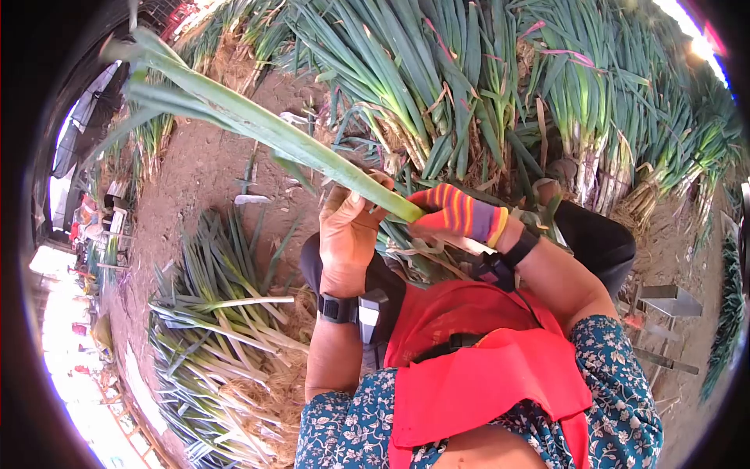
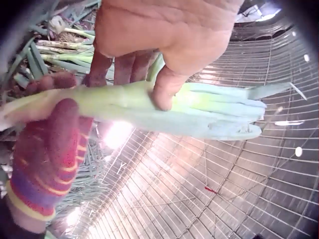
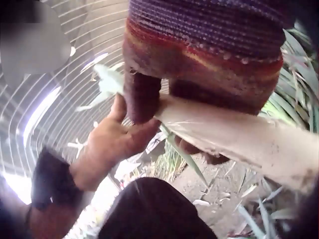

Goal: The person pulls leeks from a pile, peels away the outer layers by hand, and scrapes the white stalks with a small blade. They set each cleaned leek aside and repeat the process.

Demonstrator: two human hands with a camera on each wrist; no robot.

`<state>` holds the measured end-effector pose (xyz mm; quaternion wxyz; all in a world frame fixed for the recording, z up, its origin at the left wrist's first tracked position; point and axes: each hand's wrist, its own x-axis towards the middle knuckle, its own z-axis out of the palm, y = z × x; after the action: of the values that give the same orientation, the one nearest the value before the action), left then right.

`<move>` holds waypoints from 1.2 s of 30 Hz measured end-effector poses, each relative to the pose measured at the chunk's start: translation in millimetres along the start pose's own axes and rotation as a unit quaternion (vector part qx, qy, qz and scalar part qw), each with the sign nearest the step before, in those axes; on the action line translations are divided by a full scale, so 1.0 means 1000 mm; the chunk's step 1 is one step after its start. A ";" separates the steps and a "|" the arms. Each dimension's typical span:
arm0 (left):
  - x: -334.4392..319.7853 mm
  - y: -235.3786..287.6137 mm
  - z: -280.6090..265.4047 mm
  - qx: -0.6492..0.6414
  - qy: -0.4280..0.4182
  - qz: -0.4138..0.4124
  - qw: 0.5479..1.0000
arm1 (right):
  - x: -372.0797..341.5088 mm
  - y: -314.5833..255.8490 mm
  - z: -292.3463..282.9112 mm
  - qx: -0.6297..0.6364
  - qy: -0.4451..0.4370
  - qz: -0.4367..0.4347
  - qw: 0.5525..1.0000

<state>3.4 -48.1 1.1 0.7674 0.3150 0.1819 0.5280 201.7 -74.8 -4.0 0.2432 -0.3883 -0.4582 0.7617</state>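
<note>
One thick green onion point(image 1: 281, 141) slants up to the left across the head view, its leafy end farthest away. My bare left hand point(image 1: 348, 227) grips it where green meets pale, the thumb point(image 2: 164, 92) pressed along its side and the fingers behind. Close beside it, my right hand point(image 1: 457, 215), in a striped purple, orange and red glove, holds the white stem. In the right wrist view the pale stem point(image 3: 239, 134) runs out under the gloved fingers point(image 3: 144, 94). The glove hides part of the stem.
Tall bunches of green onions point(image 1: 391, 70) stand ahead, with more bunches point(image 1: 601, 94) to the right. On the ground at left lies a loose pile of rooted stalks point(image 1: 242, 336). Bare soil point(image 1: 191, 180) shows between them. A red apron point(image 1: 484, 375) covers the lap.
</note>
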 end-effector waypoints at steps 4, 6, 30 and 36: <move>-0.004 -0.007 0.003 0.034 0.098 0.018 0.995 | 0.020 0.005 0.019 -0.121 0.158 -0.321 0.926; -0.005 -0.012 -0.004 0.050 0.140 0.011 0.989 | 0.026 0.002 0.024 -0.276 0.279 -0.371 0.841; -0.003 -0.022 -0.030 0.194 0.346 0.150 0.906 | 0.029 0.015 0.063 -0.136 0.176 -0.302 0.927; -0.003 0.034 -0.031 0.113 0.393 0.124 0.904 | -0.043 0.020 -0.009 -0.196 0.245 -0.257 0.914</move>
<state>-40.1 -34.1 1.2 0.5213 0.1863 0.4864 0.6760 233.9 -110.3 -8.1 0.4542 -0.4717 -0.6081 0.4488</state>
